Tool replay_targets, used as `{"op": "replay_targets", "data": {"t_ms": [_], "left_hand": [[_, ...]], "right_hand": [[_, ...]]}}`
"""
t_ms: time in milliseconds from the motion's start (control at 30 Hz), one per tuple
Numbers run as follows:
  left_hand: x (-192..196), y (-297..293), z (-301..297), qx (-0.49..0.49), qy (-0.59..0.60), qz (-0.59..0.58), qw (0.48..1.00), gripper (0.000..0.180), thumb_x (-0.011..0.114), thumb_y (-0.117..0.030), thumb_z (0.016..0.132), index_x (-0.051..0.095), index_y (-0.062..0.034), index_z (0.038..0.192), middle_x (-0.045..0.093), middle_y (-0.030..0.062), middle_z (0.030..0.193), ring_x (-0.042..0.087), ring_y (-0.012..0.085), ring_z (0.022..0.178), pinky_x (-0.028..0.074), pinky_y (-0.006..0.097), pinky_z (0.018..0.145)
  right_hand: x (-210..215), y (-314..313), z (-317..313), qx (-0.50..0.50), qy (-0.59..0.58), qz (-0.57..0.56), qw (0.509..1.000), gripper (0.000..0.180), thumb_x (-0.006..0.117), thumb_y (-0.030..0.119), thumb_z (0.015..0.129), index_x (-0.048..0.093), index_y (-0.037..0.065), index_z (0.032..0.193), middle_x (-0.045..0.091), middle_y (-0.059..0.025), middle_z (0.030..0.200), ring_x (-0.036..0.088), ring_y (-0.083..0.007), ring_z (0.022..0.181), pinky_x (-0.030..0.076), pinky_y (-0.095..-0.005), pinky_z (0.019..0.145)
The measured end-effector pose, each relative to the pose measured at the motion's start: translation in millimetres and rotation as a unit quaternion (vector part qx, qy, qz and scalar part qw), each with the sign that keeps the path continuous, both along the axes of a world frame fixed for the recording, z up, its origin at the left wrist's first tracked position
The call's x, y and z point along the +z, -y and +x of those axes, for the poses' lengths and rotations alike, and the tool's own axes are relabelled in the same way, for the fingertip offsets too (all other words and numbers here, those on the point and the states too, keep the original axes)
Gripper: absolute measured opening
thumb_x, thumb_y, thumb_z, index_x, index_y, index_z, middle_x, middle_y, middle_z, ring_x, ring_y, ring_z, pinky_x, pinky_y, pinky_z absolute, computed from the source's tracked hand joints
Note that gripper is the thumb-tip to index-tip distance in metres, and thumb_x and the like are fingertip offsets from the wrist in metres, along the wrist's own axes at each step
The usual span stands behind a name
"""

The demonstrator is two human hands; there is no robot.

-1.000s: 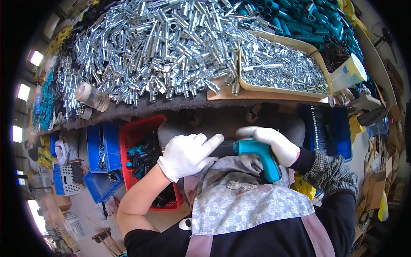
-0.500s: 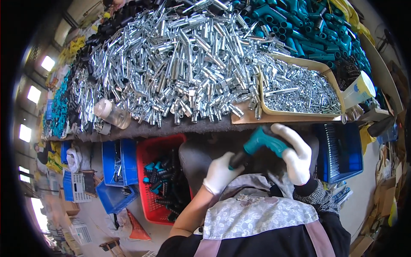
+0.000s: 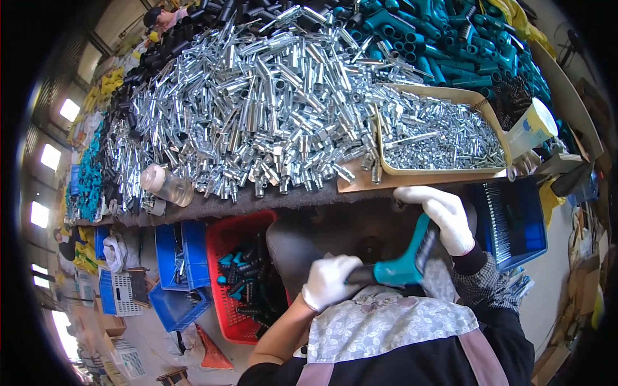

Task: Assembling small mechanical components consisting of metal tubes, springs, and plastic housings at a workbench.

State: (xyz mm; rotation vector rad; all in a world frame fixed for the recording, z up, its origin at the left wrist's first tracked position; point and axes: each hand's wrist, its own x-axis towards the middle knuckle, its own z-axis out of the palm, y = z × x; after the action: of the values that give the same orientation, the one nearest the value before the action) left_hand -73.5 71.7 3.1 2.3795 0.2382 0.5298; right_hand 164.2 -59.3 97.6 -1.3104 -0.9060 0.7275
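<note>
A teal pistol-shaped tool handle with black parts lies sideways above my lap. My left hand, in a white glove, is closed around its black end. The grip points up and away from me. My right hand, also gloved in white, is by the top of that grip with its fingers stretched left toward the bench edge. Whether its palm touches the grip I cannot tell. Just past the bench edge lies a large heap of shiny metal parts.
A cream tray of small metal pieces stands at the right beside a paper cup. Teal handles are heaped behind. Below are a red crate of black and teal pieces and blue bins. A clear bottle lies at the bench edge.
The tool handle has turned, so its grip now points away from me and its black end lies level. My right hand has loosened from the grip, its fingers stretching out leftward.
</note>
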Motion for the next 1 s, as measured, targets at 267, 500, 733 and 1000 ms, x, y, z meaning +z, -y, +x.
{"op": "replay_targets", "data": {"t_ms": [267, 500, 733, 1000], "left_hand": [[0.9, 4.7, 11.1, -0.101, -0.032, 0.031, 0.994, 0.027, 0.078, -0.019, 0.075, 0.069, -0.0087, 0.098, 0.07, 0.0123, 0.087, 0.071, 0.0292, 0.077, 0.055, 0.042, 0.068], [-1.4, 11.4, 15.7, -0.016, -0.197, -0.014, 0.98, 0.031, 0.077, -0.025, 0.08, 0.068, -0.0085, 0.105, 0.07, 0.0176, 0.09, 0.07, 0.0372, 0.083, 0.055, 0.044, 0.072], [-5.3, 7.5, 17.0, 0.145, -0.106, -0.101, 0.979, 0.025, 0.075, -0.026, 0.083, 0.065, -0.004, 0.091, 0.066, 0.0218, 0.078, 0.068, 0.0387, 0.075, 0.052, 0.044, 0.063], [37.4, -12.9, 8.8, -0.046, -0.215, 0.273, 0.937, 0.019, 0.067, -0.019, 0.076, 0.061, -0.0143, 0.092, 0.06, 0.0064, 0.078, 0.067, 0.0248, 0.07, 0.053, 0.039, 0.06]], "right_hand": [[3.1, 8.4, -1.3, 0.089, 0.005, 0.108, 0.99, 0.029, 0.059, 0.015, 0.089, 0.071, -0.003, 0.109, 0.069, -0.0188, 0.122, 0.06, -0.0312, 0.125, 0.041, -0.0438, 0.112], [2.8, 3.9, 4.9, 0.169, 0.247, 0.104, 0.948, 0.025, 0.065, 0.007, 0.084, 0.071, 0.002, 0.108, 0.068, -0.0147, 0.124, 0.057, -0.0344, 0.127, 0.04, -0.0471, 0.112], [-27.6, 7.4, -4.5, 0.123, 0.282, 0.149, 0.94, 0.022, 0.07, 0.005, 0.079, 0.073, 0.006, 0.1, 0.07, -0.0154, 0.107, 0.063, -0.0337, 0.112, 0.048, -0.0437, 0.102], [-108.4, -0.4, 9.4, 0.303, 0.149, -0.338, 0.878, 0.041, 0.054, 0.036, 0.102, 0.074, 0.0, 0.1, 0.073, -0.0185, 0.092, 0.071, -0.0293, 0.079, 0.054, -0.0416, 0.074]]}}
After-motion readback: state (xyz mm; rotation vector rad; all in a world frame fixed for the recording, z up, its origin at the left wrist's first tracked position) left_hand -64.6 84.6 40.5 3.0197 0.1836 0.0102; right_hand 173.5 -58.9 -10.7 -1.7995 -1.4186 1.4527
